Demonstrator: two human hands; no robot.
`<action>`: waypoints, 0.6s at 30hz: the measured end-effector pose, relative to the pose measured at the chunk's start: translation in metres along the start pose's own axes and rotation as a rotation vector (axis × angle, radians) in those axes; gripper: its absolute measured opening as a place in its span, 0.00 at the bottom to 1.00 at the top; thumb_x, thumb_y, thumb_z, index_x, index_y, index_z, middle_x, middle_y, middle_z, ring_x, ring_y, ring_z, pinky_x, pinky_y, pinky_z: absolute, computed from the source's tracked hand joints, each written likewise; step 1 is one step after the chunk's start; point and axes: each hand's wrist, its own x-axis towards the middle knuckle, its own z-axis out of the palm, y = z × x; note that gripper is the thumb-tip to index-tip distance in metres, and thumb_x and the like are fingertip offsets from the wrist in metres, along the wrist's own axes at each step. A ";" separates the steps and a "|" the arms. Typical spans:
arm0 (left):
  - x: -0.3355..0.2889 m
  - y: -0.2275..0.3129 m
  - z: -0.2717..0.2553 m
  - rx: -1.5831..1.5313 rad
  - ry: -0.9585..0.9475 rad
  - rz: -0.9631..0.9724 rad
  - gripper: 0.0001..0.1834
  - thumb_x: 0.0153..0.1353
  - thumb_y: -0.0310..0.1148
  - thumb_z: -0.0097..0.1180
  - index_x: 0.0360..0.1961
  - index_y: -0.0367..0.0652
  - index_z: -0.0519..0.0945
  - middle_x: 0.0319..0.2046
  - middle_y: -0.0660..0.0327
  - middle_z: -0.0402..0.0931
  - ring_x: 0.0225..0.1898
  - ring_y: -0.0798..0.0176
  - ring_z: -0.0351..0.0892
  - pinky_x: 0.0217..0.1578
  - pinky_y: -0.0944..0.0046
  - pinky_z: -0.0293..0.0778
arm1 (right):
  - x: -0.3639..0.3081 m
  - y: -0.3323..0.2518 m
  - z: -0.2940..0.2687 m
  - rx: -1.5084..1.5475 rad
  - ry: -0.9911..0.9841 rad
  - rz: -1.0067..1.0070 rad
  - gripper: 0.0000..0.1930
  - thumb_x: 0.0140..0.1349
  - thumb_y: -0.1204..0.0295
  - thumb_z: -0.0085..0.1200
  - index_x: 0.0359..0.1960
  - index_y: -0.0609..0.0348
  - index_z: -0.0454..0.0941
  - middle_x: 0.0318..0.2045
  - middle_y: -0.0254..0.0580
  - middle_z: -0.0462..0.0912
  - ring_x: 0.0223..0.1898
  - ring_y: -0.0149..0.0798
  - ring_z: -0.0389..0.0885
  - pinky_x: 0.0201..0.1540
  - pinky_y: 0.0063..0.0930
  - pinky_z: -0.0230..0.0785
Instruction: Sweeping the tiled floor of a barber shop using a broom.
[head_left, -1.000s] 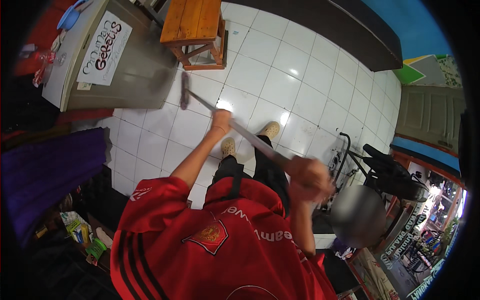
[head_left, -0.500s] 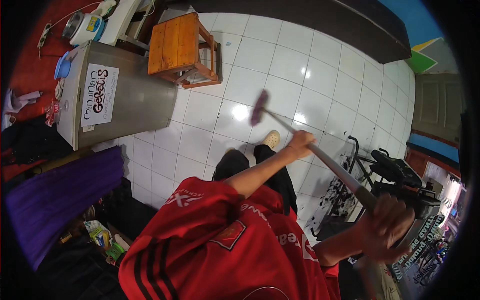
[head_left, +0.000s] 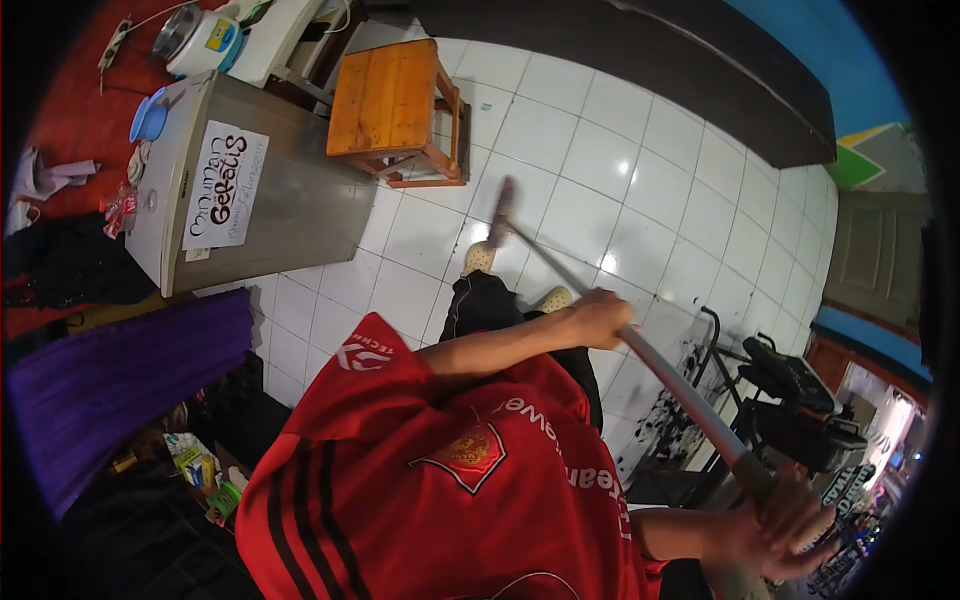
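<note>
Left grip [head_left: 600, 318] around long grey pole [head_left: 687, 396]

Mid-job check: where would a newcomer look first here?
The red jersey fills the lower middle. A long pole, left hand round its middle, right hand at lower right, slants to a blurred dark head on white tiles above centre. Upper left, an orange wooden stool stands out.

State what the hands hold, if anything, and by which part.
A long-handled floor tool, by its pole: left hand partway along, right hand farther up, toward the upper end.
</note>
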 end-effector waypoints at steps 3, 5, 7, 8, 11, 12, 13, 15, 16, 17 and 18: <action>-0.061 -0.065 -0.039 0.057 0.040 -0.159 0.10 0.41 0.33 0.60 0.28 0.44 0.82 0.28 0.47 0.79 0.35 0.44 0.79 0.40 0.50 0.74 | -0.003 0.063 0.023 0.297 -0.088 0.253 0.23 0.66 0.51 0.38 0.16 0.47 0.60 0.09 0.27 0.55 0.08 0.26 0.51 0.14 0.24 0.46; -0.107 -0.122 -0.055 0.062 0.126 -0.390 0.11 0.40 0.33 0.59 0.28 0.43 0.82 0.29 0.48 0.79 0.37 0.45 0.79 0.41 0.51 0.75 | -0.020 0.125 0.052 0.174 -0.165 0.340 0.21 0.67 0.53 0.38 0.17 0.47 0.60 0.11 0.27 0.56 0.10 0.26 0.53 0.15 0.24 0.47; -0.150 -0.188 -0.067 0.262 0.229 -0.443 0.10 0.41 0.35 0.60 0.27 0.43 0.82 0.29 0.49 0.80 0.38 0.45 0.79 0.41 0.53 0.75 | -0.053 0.203 0.091 0.181 -0.160 0.291 0.19 0.67 0.57 0.38 0.18 0.48 0.59 0.12 0.26 0.55 0.11 0.28 0.54 0.15 0.25 0.47; -0.170 -0.222 -0.073 0.317 0.199 -0.602 0.10 0.41 0.36 0.61 0.26 0.43 0.82 0.29 0.48 0.80 0.37 0.45 0.79 0.41 0.52 0.75 | -0.071 0.237 0.112 0.070 -0.070 0.451 0.21 0.64 0.54 0.42 0.16 0.46 0.55 0.08 0.25 0.51 0.11 0.27 0.48 0.17 0.26 0.47; -0.189 -0.290 -0.066 0.368 0.212 -0.708 0.10 0.42 0.38 0.62 0.24 0.43 0.82 0.28 0.48 0.79 0.36 0.44 0.80 0.39 0.51 0.76 | -0.109 0.285 0.147 0.028 -0.276 0.548 0.22 0.67 0.56 0.39 0.15 0.48 0.55 0.07 0.25 0.51 0.10 0.28 0.51 0.18 0.26 0.51; -0.195 -0.300 -0.061 0.337 0.180 -0.724 0.10 0.42 0.39 0.62 0.23 0.43 0.82 0.28 0.48 0.79 0.35 0.44 0.80 0.39 0.51 0.76 | -0.111 0.288 0.150 -0.166 -0.437 0.403 0.23 0.68 0.55 0.36 0.14 0.49 0.56 0.07 0.25 0.52 0.11 0.28 0.52 0.18 0.26 0.50; -0.191 -0.304 -0.056 0.319 0.257 -0.686 0.12 0.44 0.41 0.62 0.21 0.44 0.82 0.27 0.48 0.79 0.34 0.44 0.80 0.37 0.50 0.76 | -0.111 0.284 0.151 -0.139 -0.267 0.461 0.23 0.68 0.55 0.36 0.14 0.49 0.56 0.07 0.26 0.53 0.11 0.27 0.52 0.19 0.25 0.50; -0.170 -0.294 -0.048 0.349 0.278 -0.573 0.15 0.48 0.44 0.59 0.20 0.42 0.81 0.26 0.48 0.79 0.33 0.43 0.80 0.36 0.49 0.75 | -0.094 0.262 0.145 0.010 0.001 0.527 0.23 0.68 0.54 0.34 0.14 0.48 0.57 0.08 0.26 0.54 0.11 0.27 0.52 0.19 0.25 0.49; -0.154 -0.284 -0.047 0.296 0.282 -0.554 0.16 0.49 0.44 0.59 0.19 0.41 0.80 0.25 0.47 0.78 0.33 0.44 0.80 0.36 0.49 0.75 | -0.083 0.249 0.143 0.031 -0.111 0.443 0.23 0.67 0.54 0.35 0.15 0.49 0.56 0.08 0.27 0.55 0.12 0.27 0.53 0.19 0.25 0.50; -0.137 -0.267 -0.043 0.247 0.299 -0.515 0.16 0.49 0.44 0.58 0.17 0.40 0.80 0.24 0.47 0.78 0.32 0.44 0.80 0.35 0.49 0.75 | -0.073 0.233 0.145 0.039 -0.064 0.424 0.23 0.67 0.54 0.36 0.15 0.49 0.55 0.09 0.27 0.56 0.12 0.28 0.55 0.19 0.25 0.51; -0.117 -0.249 -0.041 0.216 0.270 -0.472 0.17 0.50 0.43 0.57 0.16 0.40 0.79 0.23 0.47 0.77 0.31 0.45 0.79 0.35 0.49 0.75 | -0.064 0.217 0.149 -0.024 -0.145 0.342 0.22 0.67 0.54 0.37 0.16 0.48 0.56 0.09 0.27 0.56 0.12 0.27 0.55 0.20 0.25 0.52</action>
